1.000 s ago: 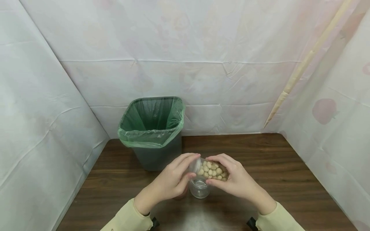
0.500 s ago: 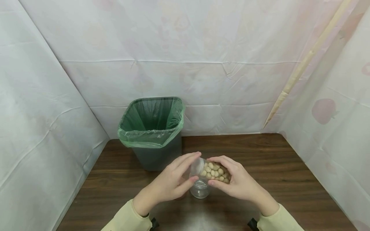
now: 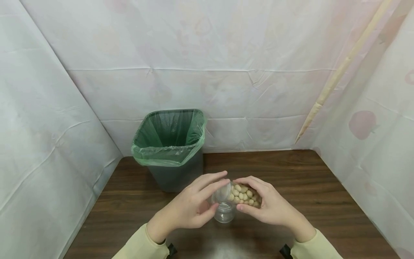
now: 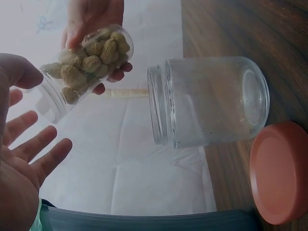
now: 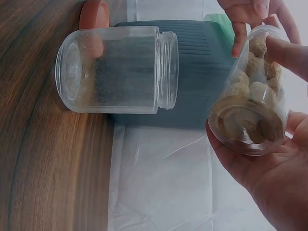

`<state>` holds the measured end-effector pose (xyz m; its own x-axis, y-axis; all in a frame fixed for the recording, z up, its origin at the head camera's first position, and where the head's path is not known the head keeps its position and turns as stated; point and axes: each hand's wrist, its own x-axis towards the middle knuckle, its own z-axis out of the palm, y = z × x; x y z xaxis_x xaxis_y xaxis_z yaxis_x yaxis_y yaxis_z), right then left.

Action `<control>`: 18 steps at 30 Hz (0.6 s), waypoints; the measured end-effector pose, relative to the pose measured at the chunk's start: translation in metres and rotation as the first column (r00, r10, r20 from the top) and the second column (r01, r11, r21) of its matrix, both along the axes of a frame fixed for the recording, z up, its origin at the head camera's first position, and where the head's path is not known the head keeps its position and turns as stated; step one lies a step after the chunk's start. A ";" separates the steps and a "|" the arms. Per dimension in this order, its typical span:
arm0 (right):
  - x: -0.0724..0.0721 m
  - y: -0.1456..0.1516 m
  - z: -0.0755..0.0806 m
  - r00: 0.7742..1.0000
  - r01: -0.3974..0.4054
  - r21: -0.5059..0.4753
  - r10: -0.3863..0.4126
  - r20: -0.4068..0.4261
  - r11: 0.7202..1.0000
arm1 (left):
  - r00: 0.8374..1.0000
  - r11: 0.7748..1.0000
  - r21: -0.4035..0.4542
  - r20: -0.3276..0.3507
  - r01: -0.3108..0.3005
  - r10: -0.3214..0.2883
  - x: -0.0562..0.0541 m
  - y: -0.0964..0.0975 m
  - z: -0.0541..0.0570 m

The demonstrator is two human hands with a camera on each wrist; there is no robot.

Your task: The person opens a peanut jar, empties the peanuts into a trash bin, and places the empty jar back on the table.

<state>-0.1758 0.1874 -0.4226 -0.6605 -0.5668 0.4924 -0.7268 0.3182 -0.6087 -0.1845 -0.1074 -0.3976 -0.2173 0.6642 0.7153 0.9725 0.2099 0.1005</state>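
Pale cloth [image 3: 200,90] hangs behind the far edge of the table [image 3: 300,180], which has a dark wood top. The bin [image 3: 176,176], with a green bag [image 3: 161,156] folded over its rim, stands at that far edge toward the far left corner.

Over the table's near part, the right hand [image 3: 268,201] grips the jar of peanuts [image 3: 244,196] round its body. The left hand [image 3: 189,207] grips nothing: its fingers are spread beside the mouth, and I cannot tell whether the thumb touches it.

Below stands the empty jar [image 4: 216,103], upright and uncapped. The jar of peanuts is held above it, apart from it, well over on its side, mouth toward the left hand and seemingly a little higher than the base. Whether a clear lid covers that mouth is hard to tell.

The orange lid [image 4: 279,173] lies on the table just beside the empty jar. The peanuts [image 4: 72,77] fill much of the held jar.

To handle this well, I would keep the right grip firm without squeezing, support the mouth end with the left fingers, and tilt slowly and only once the mouth is centred over the empty jar.
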 end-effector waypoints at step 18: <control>0.001 -0.001 -0.003 1.000 -0.022 -0.005 0.022 -0.011 1.000 | 0.999 0.999 -0.007 -0.025 0.032 -0.032 -0.001 0.004 -0.003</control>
